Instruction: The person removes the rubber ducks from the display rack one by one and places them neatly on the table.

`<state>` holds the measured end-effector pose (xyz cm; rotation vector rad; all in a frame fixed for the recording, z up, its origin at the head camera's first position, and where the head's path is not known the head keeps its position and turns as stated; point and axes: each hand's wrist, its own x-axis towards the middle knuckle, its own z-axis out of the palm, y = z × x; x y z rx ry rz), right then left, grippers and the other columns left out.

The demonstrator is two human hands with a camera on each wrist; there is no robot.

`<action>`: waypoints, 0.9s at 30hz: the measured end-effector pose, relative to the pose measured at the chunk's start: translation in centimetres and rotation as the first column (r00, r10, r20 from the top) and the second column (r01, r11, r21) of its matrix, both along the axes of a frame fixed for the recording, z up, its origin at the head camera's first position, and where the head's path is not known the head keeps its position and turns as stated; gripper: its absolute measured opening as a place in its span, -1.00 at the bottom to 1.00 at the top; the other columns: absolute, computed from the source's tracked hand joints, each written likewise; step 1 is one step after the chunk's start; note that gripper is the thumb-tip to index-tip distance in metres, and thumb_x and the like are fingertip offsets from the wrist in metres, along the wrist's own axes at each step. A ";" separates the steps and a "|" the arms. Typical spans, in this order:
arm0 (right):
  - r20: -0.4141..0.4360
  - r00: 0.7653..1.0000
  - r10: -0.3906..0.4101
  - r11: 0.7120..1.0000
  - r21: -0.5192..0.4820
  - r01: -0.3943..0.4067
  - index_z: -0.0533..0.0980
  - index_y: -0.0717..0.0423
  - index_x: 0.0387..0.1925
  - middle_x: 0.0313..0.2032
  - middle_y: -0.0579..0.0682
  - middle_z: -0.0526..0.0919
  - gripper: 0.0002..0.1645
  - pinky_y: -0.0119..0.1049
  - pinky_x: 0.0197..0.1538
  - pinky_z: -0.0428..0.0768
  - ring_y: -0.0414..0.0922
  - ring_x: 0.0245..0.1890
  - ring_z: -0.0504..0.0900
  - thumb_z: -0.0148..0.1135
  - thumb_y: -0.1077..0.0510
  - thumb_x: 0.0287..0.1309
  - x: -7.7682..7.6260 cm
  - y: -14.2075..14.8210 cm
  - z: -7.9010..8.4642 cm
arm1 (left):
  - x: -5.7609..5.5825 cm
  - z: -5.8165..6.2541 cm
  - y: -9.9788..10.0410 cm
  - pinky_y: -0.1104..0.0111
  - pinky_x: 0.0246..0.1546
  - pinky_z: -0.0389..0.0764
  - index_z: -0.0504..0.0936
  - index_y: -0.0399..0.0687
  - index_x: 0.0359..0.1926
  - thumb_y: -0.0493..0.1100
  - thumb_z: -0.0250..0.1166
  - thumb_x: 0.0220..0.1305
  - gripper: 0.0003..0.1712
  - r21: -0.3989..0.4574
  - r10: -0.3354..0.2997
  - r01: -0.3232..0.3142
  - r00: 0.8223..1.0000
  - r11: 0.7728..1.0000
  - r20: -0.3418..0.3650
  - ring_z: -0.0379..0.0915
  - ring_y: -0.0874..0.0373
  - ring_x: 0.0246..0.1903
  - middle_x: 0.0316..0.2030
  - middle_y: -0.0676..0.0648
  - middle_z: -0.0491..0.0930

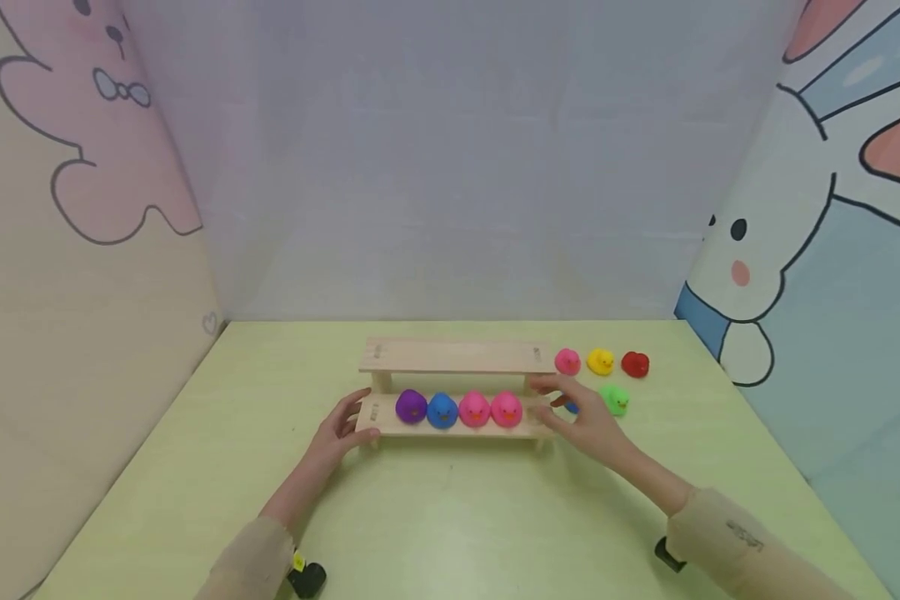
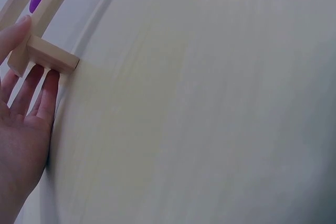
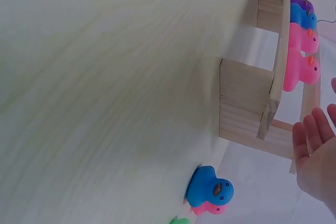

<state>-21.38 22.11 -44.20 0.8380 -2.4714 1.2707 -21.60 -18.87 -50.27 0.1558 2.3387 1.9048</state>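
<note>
A two-step wooden rack [image 1: 457,357] stands on the table. On its lower step [image 1: 385,423] a purple rubber duck [image 1: 411,407], a blue duck [image 1: 442,411] and two pink ducks [image 1: 475,409] sit in a row. My left hand [image 1: 336,432] holds the left end of that step, its thumb by the front edge and fingers around the leg [image 2: 52,56] in the left wrist view. At the other end, my right hand [image 1: 588,421] is beside the rack with fingers extended. In the right wrist view, its fingers [image 3: 312,129] are straight with nothing between them.
Right of the rack, a pink duck [image 1: 567,362], a yellow duck [image 1: 601,362] and a red duck [image 1: 635,364] lie on the table [image 1: 450,517]. Nearer are a green duck [image 1: 615,400] and another blue duck [image 3: 207,187], partly hidden by my right hand in the head view.
</note>
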 end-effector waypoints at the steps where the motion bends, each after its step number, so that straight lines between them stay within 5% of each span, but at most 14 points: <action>1: 0.002 1.000 0.004 1.000 0.000 -0.004 0.51 0.09 0.18 0.10 0.07 0.66 -0.49 -0.21 -0.06 0.67 0.01 0.02 0.57 0.35 0.25 0.18 0.0 -0.1 -0.1 | 0.0 -0.1 0.0 0.47 0.06 0.51 0.19 0.16 0.49 -0.18 0.37 0.24 -0.15 0.002 0.003 -0.003 1.000 1.000 0.003 0.54 0.16 0.08 0.35 -0.24 0.36; 14: 0.204 0.979 0.002 0.999 -0.033 0.005 0.50 0.04 0.22 0.12 -0.03 0.65 -0.43 -0.38 -0.04 0.62 -0.05 -0.08 0.65 0.39 0.09 0.18 0.1 -1.9 -1.0 | 0.0 -0.2 0.0 0.47 0.06 0.50 0.19 0.17 0.48 -0.14 0.37 0.25 -0.16 0.004 -0.002 0.002 1.000 1.000 -0.003 0.54 0.23 0.05 0.34 -0.21 0.37; 27: 0.200 0.980 0.016 0.999 -0.048 -0.007 0.52 0.03 0.19 0.13 0.03 0.64 -0.48 -0.10 0.13 0.63 -0.02 0.05 0.64 0.38 0.17 0.17 -0.3 -2.8 -1.7 | 0.1 -0.2 -0.1 0.47 0.04 0.50 0.20 0.19 0.48 -0.17 0.36 0.27 -0.18 0.013 -0.012 0.012 1.000 1.000 -0.001 0.53 0.25 0.03 0.33 -0.20 0.37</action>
